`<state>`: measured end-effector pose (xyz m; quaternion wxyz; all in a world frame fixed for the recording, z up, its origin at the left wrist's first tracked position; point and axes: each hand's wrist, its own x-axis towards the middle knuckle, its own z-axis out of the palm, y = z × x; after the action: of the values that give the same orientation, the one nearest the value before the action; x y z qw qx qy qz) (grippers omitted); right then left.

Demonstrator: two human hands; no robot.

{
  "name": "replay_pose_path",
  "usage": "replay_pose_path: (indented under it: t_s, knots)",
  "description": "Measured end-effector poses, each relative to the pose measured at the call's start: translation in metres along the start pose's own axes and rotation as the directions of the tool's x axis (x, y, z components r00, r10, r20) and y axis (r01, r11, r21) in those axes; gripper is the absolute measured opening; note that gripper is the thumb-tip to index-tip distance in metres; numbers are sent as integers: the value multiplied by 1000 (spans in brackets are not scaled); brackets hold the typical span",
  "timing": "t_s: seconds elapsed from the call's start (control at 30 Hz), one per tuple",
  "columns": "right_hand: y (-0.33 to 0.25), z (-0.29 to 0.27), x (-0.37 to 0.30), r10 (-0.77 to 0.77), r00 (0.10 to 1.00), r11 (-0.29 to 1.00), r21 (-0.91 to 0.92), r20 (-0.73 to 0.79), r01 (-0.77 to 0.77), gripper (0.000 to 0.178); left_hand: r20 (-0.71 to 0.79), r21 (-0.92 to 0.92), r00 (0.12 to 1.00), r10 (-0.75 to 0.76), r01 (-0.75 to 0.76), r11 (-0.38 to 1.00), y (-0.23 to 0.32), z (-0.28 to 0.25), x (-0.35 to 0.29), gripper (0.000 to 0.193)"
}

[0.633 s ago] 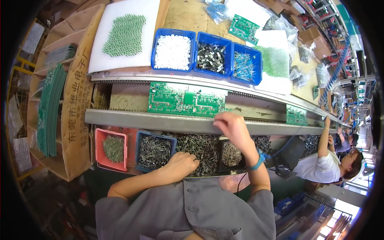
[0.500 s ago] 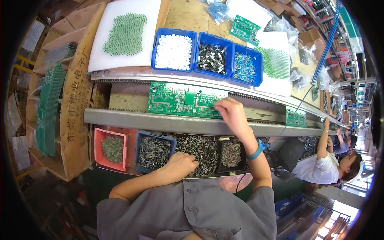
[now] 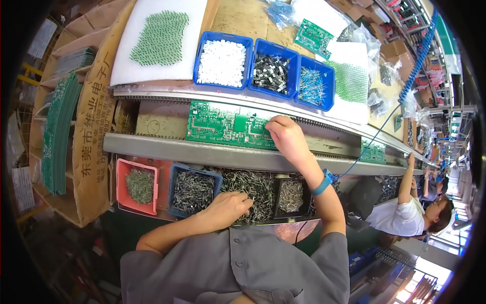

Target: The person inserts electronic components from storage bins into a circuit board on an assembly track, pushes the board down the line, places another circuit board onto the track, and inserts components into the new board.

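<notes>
A green circuit board (image 3: pixel 215 123) lies in the conveyor track in front of me. Over its right part is my right hand (image 3: pixel 287 136), with thumb and fingers pinched together at the board's surface; whatever they hold is too small to see. My left hand (image 3: pixel 226 207) rests at the heap of small dark leaded components (image 3: pixel 255 190), its fingers curled in and their tips partly hidden. Beside it stands a blue bin (image 3: pixel 194 192) of similar metal-legged parts. A black box (image 3: pixel 291 196) of thin leaded parts sits on the right of the heap.
A pink bin (image 3: pixel 137 186) stands at left. Beyond the grey rail (image 3: pixel 202 151) are blue bins of white parts (image 3: pixel 221 63), black parts (image 3: pixel 271 72) and blue parts (image 3: pixel 312 86). A cardboard box (image 3: pixel 93 137) holds stacked boards. A blue coiled cord (image 3: pixel 417 63) hangs right, near a co-worker (image 3: pixel 405 213).
My right hand has shifted slightly left and up along the board, still pinched. The left hand stays at the component heap. The whole view has moved a little.
</notes>
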<state>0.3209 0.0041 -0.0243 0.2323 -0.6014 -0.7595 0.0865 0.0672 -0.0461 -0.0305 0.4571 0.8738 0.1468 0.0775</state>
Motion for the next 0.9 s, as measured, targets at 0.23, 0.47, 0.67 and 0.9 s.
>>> replay_pose_path:
  t_s: [0.23,0.47,0.67,0.9]
  knots:
    - [-2,-2,-3,143,988,990,2,-60,-143,16,-87,-51,996,31,-36,998,6,-10,2,14]
    - [1,3,-3,165,985,986,39,-46,-163,11,-123,-176,992,10,-32,984,0,-54,-4,13]
    - [0,9,-2,116,989,993,15,-87,-115,9,-307,-43,951,-27,15,999,-15,-103,-3,11]
    - [1,10,-4,139,983,988,87,-119,-129,10,-486,192,872,-50,163,968,-66,-137,16,11]
